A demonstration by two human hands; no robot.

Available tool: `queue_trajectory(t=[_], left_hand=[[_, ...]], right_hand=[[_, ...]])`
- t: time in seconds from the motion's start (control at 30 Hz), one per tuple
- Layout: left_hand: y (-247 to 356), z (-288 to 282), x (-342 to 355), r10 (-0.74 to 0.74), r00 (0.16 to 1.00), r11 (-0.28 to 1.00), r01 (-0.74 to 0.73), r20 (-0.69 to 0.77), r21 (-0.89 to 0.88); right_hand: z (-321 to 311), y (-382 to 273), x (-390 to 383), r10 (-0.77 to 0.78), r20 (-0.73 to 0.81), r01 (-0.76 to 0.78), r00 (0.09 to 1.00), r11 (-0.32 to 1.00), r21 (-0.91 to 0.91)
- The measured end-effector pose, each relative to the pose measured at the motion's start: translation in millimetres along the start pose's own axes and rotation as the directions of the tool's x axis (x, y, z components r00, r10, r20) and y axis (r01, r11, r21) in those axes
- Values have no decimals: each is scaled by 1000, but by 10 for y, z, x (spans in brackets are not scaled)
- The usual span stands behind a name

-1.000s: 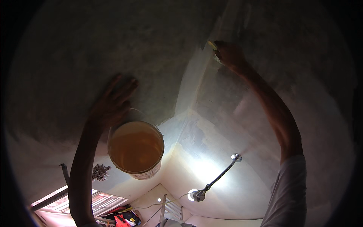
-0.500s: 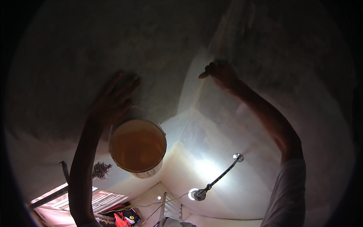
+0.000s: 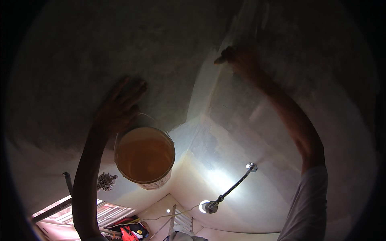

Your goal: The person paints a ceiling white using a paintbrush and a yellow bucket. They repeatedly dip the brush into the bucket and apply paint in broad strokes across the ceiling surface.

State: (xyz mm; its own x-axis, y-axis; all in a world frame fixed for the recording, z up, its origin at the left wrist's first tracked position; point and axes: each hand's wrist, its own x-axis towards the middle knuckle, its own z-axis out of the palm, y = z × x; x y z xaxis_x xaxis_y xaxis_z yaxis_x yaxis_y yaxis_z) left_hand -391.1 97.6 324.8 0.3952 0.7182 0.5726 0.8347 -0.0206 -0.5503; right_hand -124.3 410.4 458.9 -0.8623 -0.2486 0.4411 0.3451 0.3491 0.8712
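Note:
My left hand [image 3: 120,102] lies on a dark plastered surface [image 3: 169,76], its fingers stretched out and slightly apart. Beside its thumb hangs a pale bucket [image 3: 153,185] with a thin wire handle [image 3: 150,117]. Whether that handle is looped over the hand or the wrist is hidden. Orange-brown liquid appears inside the bucket. Further right, my right hand [image 3: 243,60] is closed around a short-handled tool [image 3: 220,60]. Only the blunt handle end shows; its working end is hidden in shadow. This hand is at a paler strip [image 3: 204,86] along the corner seam.
A lit lamp [image 3: 210,206] on a metal arm juts from the pale wall [image 3: 257,201] below my right arm. A thin cable [image 3: 161,218] runs from it. At lower left are a dark bar [image 3: 52,209], a slatted window [image 3: 114,212], and red and black items [image 3: 130,232].
My right hand has moved up along the seam with the tool. My left hand stays almost in place; the bucket has shifted slightly left.

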Motion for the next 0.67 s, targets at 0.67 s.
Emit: queue_trajectory(t=[0.67], left_hand=[[-16,43,-43,8,1000,1000,-8,-7,1]], right_hand=[[-318,446,387,288,57,-293,956,936,193]])
